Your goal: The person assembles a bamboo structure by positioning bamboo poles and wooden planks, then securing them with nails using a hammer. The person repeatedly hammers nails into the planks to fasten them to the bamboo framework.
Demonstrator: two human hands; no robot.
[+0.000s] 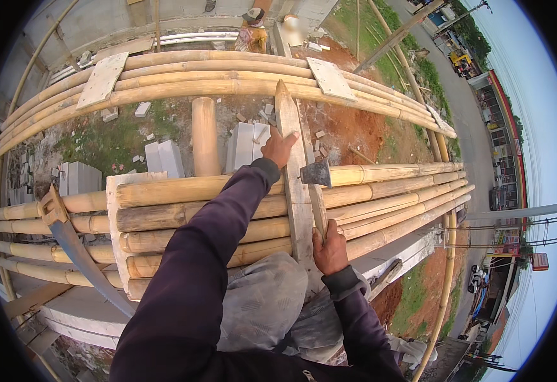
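Observation:
A long wooden plank [302,223] with a pointed far end lies across the bamboo poles [386,191] in front of me. My left hand [279,148] is closed around the plank below its point. In my right hand [330,247] is a hammer, gripped low on its wooden handle. Its dark metal head [316,173] is at the far end of the handle, beside the plank's right edge and close to the poles. My grey-trousered knees [264,299] are at the plank's near end.
A handsaw [81,248] leans on the poles at left. More bamboo [214,86], joined by boards [102,80], runs across ahead. Below are pale blocks [245,145], rubble and red soil [355,127]. A person in a cap [253,28] is beyond. A road [476,127] lies at right.

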